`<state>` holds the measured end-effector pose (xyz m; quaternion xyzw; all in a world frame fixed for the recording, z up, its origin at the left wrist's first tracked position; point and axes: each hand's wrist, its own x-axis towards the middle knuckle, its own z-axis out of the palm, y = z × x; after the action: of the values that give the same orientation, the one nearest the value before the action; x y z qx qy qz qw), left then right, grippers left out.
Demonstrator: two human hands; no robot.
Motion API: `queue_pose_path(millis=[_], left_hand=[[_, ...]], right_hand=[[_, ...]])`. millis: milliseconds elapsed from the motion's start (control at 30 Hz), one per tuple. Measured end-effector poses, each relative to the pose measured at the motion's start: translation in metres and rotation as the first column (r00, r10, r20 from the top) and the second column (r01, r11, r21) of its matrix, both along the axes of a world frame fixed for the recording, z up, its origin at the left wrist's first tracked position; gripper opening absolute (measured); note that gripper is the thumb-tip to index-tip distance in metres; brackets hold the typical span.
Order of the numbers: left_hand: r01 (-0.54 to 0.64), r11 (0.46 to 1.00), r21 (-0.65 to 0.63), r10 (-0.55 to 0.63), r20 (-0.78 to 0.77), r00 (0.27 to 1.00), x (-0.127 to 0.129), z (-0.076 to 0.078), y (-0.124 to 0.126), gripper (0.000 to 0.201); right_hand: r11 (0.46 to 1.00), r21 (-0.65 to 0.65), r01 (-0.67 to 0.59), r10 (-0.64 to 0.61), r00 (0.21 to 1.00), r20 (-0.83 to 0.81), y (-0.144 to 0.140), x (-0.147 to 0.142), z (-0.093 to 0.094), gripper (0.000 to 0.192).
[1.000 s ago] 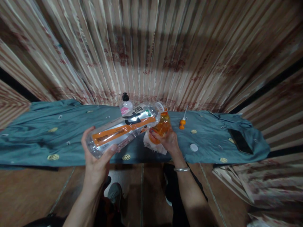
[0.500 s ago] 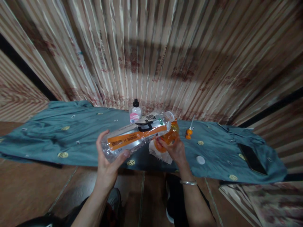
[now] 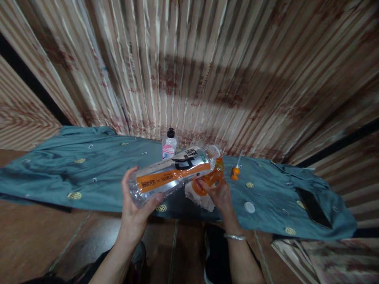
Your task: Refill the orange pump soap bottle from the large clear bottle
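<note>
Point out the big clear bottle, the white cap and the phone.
Big bottle (image 3: pixel 173 176), head view: on its orange label band.
White cap (image 3: pixel 249 207), head view: centre of its top.
Phone (image 3: pixel 314 202), head view: middle of its dark screen.

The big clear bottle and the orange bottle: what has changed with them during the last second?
Very little. The left hand keeps the big clear bottle tipped, mouth at the orange bottle, which the right hand still holds. Only the camera shifted. The white cap, orange pump and small bottle stayed on the cloth.
</note>
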<state>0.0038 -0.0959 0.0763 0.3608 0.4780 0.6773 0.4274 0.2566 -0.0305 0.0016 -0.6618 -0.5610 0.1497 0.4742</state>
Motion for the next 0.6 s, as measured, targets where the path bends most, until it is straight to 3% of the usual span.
queue_pose_path(millis=[367,600], left_hand=[[-0.006,1.000,-0.009,0.006,-0.030,1.000,-0.0017,-0.0020,0.0000,0.099],[-0.030,0.999,-0.012,0.029,-0.035,0.999,0.0013,0.0026,-0.0029,0.099]], right_hand=[[1.000,0.002,-0.012,0.012,1.000,0.001,-0.0003,0.0005,0.0006,0.059],[1.000,-0.015,-0.003,0.003,1.000,0.014,-0.0020,-0.0011,0.0039,0.068]])
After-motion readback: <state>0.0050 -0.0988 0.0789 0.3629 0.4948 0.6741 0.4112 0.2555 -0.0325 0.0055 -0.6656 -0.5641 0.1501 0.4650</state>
